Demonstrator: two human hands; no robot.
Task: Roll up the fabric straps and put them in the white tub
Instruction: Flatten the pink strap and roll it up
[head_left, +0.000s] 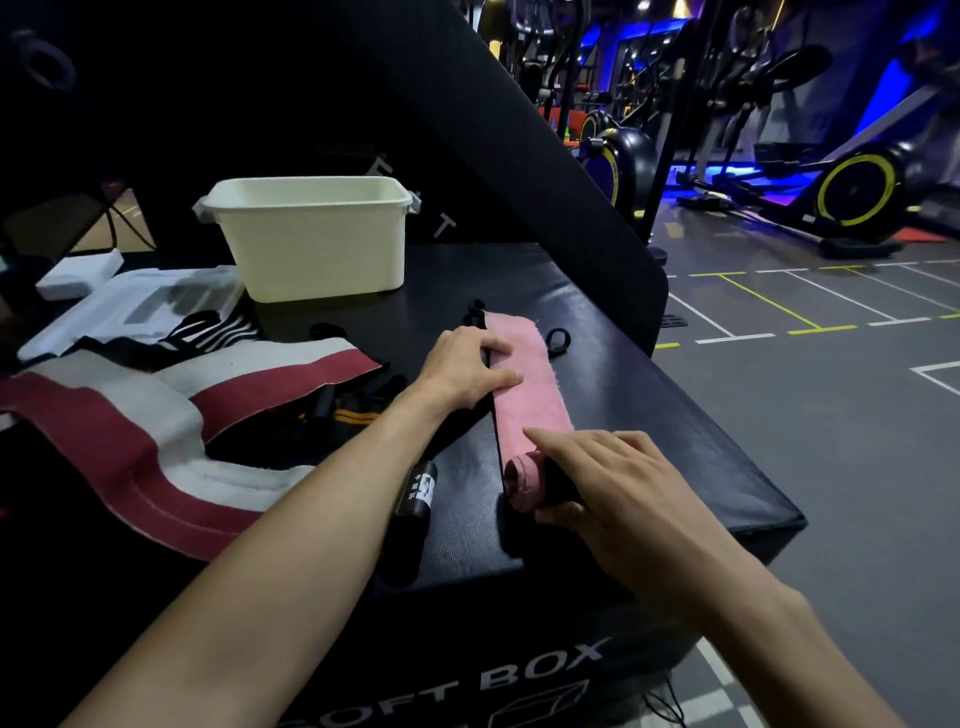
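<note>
Pink fabric strap (524, 384): lies lengthwise on the top of the black padded box (675, 415), its far end beside a small black loop (558, 340), its near end already turned into a short, loose roll (522, 480). A dark layer or backing shows along its left edge and at the roll. Judged soft, light and limp, with a napped face that should cling to itself; likely to slacken or telescope unless kept under tension. Best taken at the roll itself, thumb on the near side and fingers over the top, with the flat length pinned ahead.

Right hand (613, 499): fingers curled over the roll, thumb tucked at its near side, index finger extended onto the flat pink part.

Left hand (470, 371): laid flat across the strap's middle, fingers straight, pressing it to the box; it grips nothing.

White tub (311, 239): upright at the far side of the box top, well apart from the strap; its inside is not visible.

Red-and-white wide straps (156, 415): unrolled, draped to the left, over dark straps with an orange stripe (353, 415).

Black rolled item with a white label (418, 493): just beside the left forearm.

White foam packing (104, 301): far left.

Exercise bikes (857, 192): background floor.
</note>
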